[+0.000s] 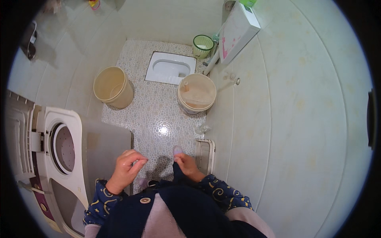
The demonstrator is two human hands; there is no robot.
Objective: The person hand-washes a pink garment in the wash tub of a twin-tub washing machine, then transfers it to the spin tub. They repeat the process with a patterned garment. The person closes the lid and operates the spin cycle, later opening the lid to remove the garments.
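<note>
My left hand (127, 170) is in front of my body, its fingers curled and the thumb against the forefinger. Nothing shows in its grasp. It hovers beside the grey side of a twin-tub washing machine (104, 142) whose lid stands raised. To the right, my right hand (188, 167) pinches a fold of my dark navy garment (178, 173) and pulls it forward. Both forearms wear blue patterned sleeve covers (221, 190). Below the right hand, the tip of a pale shoe (177, 149) shows on the pebble-patterned floor (160, 119).
A beige bucket (126, 96) stands at the left, and another bucket (190, 110) with a dipper-like item inside stands near the right wall. Beyond are a white squat toilet (150, 71), a green wastebasket (201, 53) and a wall cistern (238, 32). A plastic panel (205, 148) leans at right; a tap (233, 78) juts out.
</note>
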